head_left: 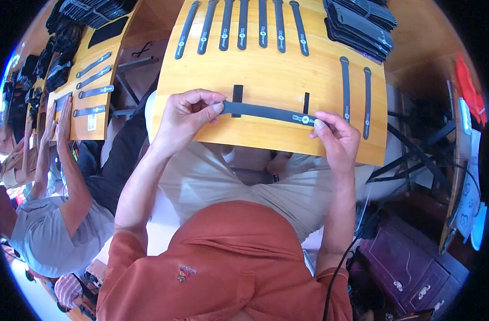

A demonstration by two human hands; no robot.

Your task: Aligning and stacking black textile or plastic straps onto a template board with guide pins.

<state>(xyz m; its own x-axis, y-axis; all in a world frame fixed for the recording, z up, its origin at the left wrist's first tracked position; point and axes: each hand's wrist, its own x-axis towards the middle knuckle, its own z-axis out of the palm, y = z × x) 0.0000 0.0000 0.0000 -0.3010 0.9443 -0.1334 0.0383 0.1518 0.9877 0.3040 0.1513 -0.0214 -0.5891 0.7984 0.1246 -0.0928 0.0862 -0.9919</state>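
Note:
Between my two hands a dark grey strap (266, 112) with a white printed mark is stretched out level, over the near part of the wooden table (201, 69). My left hand (188, 113) pinches its left end between thumb and fingers. At the other end, my right hand (338, 136) grips the strap near the printing. Two short black strips (237, 93) lie on the tabletop just behind the strap, which partly covers them. A row of several like straps (243, 27) lies at the far edge, and two more straps (345, 88) lie to the right.
A stack of dark straps (359, 27) sits at the table's far right corner. To the left, a co-worker's hands (64, 119) rest on another table (97, 134) with straps on it. A purple cabinet (410, 262) and a black metal stand (415, 152) are at the right.

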